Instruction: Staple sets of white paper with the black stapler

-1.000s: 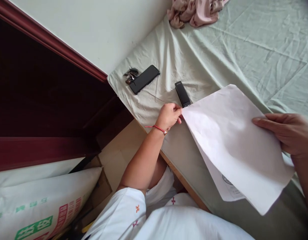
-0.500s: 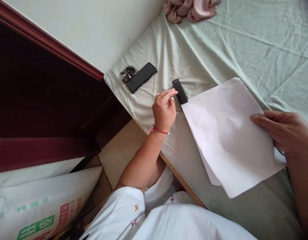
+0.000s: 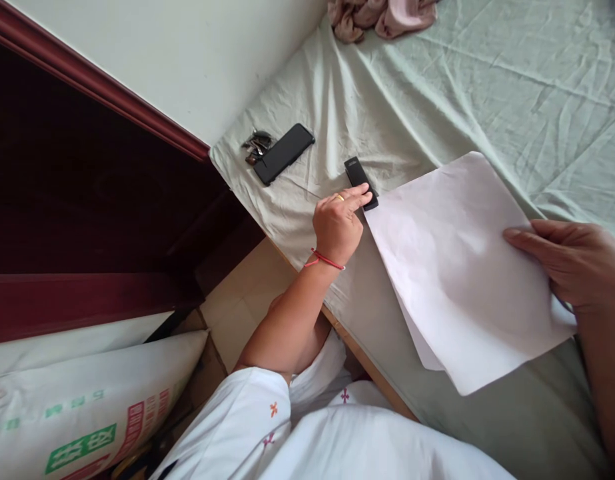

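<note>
A black stapler [image 3: 356,172] lies on the bed sheet, its near end at the upper left corner of some white paper sheets [image 3: 452,273]. My left hand [image 3: 338,227], with a ring and a red string bracelet, has its fingers closed over that near end, the fingertips pressing on top. The thumb is hidden behind the hand. At the right edge of the paper, my right hand [image 3: 574,263] pinches the sheets, thumb on top and the other fingers partly beneath. The sheets are slightly fanned, a lower one showing along the left side.
A black phone [image 3: 284,155] lies near the wall, touching a bunch of keys [image 3: 258,145]. Crumpled pink cloth [image 3: 382,19] sits at the far edge. The pale green sheet [image 3: 527,100] is wrinkled. White printed sacks [image 3: 87,407] stand at lower left beside dark red furniture [image 3: 97,287].
My left hand has moved slightly right, from beside the stapler onto its near end, and its fingers now press down there. My right hand keeps its hold on the paper.
</note>
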The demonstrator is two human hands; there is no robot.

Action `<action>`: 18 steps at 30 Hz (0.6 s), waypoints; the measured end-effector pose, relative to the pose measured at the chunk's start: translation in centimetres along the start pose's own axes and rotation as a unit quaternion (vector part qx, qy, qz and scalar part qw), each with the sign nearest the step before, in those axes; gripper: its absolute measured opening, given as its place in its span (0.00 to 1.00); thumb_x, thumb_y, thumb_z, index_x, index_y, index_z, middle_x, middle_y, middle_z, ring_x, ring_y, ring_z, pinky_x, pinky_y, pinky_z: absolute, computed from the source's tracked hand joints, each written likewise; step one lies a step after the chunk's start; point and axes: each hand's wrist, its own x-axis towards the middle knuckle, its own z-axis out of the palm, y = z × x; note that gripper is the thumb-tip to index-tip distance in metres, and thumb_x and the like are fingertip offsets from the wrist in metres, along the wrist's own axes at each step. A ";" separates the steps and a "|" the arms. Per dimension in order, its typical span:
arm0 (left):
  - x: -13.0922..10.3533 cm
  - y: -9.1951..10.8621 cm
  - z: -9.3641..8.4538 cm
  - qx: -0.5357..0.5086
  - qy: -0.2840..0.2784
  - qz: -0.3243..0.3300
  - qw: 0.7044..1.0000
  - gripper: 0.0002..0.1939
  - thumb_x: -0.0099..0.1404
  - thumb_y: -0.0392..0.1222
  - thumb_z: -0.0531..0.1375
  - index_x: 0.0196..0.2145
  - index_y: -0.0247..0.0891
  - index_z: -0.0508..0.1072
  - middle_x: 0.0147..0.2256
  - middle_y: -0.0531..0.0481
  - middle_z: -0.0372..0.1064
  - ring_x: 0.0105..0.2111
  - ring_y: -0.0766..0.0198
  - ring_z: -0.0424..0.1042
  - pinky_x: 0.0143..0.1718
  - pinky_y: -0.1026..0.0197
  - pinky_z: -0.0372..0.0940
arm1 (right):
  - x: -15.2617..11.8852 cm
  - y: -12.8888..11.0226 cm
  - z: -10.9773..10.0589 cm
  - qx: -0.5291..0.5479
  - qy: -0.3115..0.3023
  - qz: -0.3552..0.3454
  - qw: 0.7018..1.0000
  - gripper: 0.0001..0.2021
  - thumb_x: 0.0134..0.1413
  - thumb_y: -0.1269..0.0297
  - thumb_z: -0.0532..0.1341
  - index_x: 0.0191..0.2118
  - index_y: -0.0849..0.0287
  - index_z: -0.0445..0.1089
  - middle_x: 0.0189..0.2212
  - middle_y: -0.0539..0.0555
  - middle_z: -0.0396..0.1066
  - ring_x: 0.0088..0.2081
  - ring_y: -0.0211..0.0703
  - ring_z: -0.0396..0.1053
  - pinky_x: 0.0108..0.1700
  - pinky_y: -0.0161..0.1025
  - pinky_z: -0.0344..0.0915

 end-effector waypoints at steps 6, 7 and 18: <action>0.1 1.8 0.2 -0.010 -0.004 -0.070 0.997 0.20 0.63 0.23 0.54 0.39 0.41 0.82 0.50 0.47 0.79 0.53 0.57 0.76 0.53 0.54 0.72 | 0.3 0.3 0.0 0.023 0.003 -0.004 1.000 0.24 0.34 0.48 0.75 0.40 0.54 0.80 0.26 0.55 0.78 0.20 0.45 0.71 0.16 0.36 0.65; 0.1 1.9 0.3 -0.019 -0.002 -0.077 0.997 0.20 0.63 0.23 0.54 0.39 0.41 0.82 0.50 0.47 0.79 0.52 0.57 0.76 0.52 0.54 0.72 | 0.4 0.3 0.0 0.023 0.000 -0.007 1.000 0.24 0.34 0.48 0.75 0.40 0.54 0.80 0.26 0.56 0.78 0.20 0.45 0.71 0.16 0.36 0.65; -0.1 1.3 0.2 -0.142 0.067 -0.165 0.974 0.22 0.63 0.24 0.50 0.43 0.40 0.79 0.52 0.48 0.77 0.39 0.66 0.78 0.39 0.63 0.72 | -0.8 -0.8 1.3 0.197 0.113 -0.115 0.967 0.16 0.34 0.61 0.76 0.33 0.58 0.80 0.25 0.50 0.75 0.20 0.33 0.67 0.19 0.29 0.65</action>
